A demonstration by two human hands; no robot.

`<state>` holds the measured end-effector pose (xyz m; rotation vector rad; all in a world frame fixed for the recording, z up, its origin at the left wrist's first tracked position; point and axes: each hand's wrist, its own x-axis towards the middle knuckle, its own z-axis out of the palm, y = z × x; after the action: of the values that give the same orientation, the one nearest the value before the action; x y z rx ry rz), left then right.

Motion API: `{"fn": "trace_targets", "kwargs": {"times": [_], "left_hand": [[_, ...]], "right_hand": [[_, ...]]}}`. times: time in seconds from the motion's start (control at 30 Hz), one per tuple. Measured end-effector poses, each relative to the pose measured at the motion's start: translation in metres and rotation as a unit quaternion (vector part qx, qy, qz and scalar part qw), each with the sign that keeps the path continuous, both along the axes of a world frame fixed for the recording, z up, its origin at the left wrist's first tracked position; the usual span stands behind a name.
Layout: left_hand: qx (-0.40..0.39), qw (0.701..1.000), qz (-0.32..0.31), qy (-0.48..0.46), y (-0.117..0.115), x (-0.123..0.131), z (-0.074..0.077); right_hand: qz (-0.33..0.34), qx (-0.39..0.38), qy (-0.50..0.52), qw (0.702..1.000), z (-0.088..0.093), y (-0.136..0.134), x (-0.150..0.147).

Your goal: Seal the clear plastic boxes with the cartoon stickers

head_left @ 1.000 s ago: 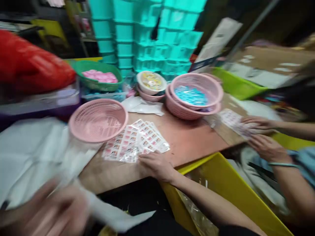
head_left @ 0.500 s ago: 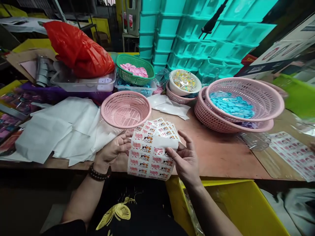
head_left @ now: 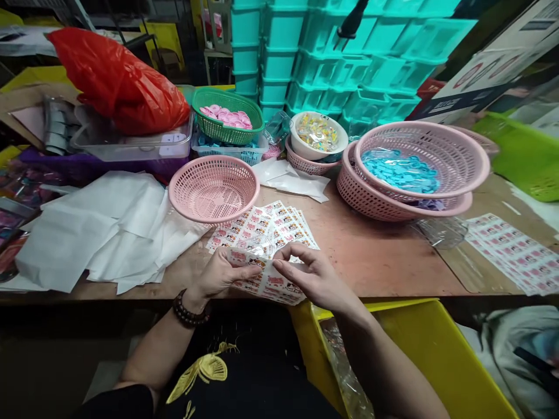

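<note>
A sheet of stickers [head_left: 275, 283], printed with cartoon cats and pink lettering, is held tilted over the front edge of the table. My left hand [head_left: 225, 272] grips its left side, thumb lying across the front. At the upper edge, near the middle, the thumb and forefinger of my right hand [head_left: 308, 273] are pinched together; whether a loose sticker is between them is hidden. More sticker sheets [head_left: 288, 223] lie fanned on the table just behind. Something clear and shiny shows above the held sheet, too faint to name.
A pink basket [head_left: 213, 189] stands behind the sheets, white backing papers [head_left: 100, 227] at left. Pink baskets [head_left: 384, 206] with blue pieces sit at right, near other sticker sheets [head_left: 515, 250]. Teal bins [head_left: 323, 70] rise behind; a yellow bin [head_left: 419, 349] is below the table edge.
My right hand has moved from the sheet's right side to its upper middle edge and pinched there. My left thumb now reaches further across the sheet. The view has shifted slightly.
</note>
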<state>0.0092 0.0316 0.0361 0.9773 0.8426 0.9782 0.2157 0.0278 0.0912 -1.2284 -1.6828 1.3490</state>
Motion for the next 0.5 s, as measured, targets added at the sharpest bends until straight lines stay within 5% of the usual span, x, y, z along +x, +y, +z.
{"fn": "trace_targets", "kwargs": {"times": [0.13,0.27,0.37,0.43,0.5], "left_hand": [[0.086,0.996,0.002,0.014,0.001,0.002,-0.002],[0.149,0.988,-0.044,-0.005,0.002,0.001,-0.005],[0.136,0.99,-0.043,-0.001,0.002,0.0,-0.008],[0.091,0.995,-0.019,0.022,0.0,0.002,-0.009],[0.043,0.998,-0.005,0.044,-0.001,0.005,-0.007]], "right_hand": [[0.059,-0.236,0.159,0.957,-0.012,0.008,-0.004],[0.102,-0.329,0.199,0.917,-0.024,0.01,-0.006],[0.072,-0.245,0.159,0.954,-0.023,0.007,-0.006],[0.016,-0.084,0.086,0.993,-0.019,0.002,-0.005],[-0.032,0.098,-0.021,0.994,-0.014,-0.005,-0.005]]}}
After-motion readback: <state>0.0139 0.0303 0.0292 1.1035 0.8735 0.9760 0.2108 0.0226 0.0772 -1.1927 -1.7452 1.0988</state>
